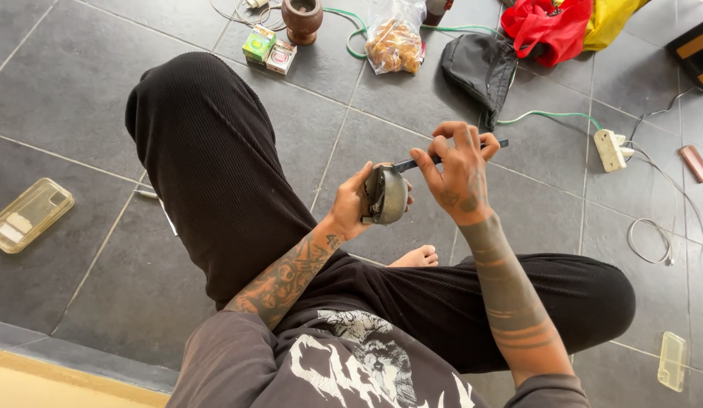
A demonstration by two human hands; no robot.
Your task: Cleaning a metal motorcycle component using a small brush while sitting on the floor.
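A small rounded, olive-grey object (385, 195), roughly shell-shaped, is held upright above the lap of a person seated cross-legged on a dark tiled floor (57, 98). The left hand (356, 202) wraps it from the left, thumb over its upper edge and fingers closed around the far side, so it is gripped firmly. A thin dark blade-like tool (449, 156) meets the object's top edge; its long axis runs from that contact point up and to the right, nearly level. The right hand (458, 172) is closed on this tool in a pinch, fingers curled over the shaft, and sits just to the right of and slightly above the object. Thus the object lies to the lower left of the right fingertips, while the left hand is the nearer one, being in full contact. A bare foot (416, 258) shows below the hands. Farther out lie a clear flat case (29, 214) at the left, a green box (258, 43), a brown wooden cup (302, 18), a bag of fried snacks (395, 41), a black pouch (480, 66), a white power strip (610, 149) with a green cable (551, 115), and red and yellow cloth (551, 26).
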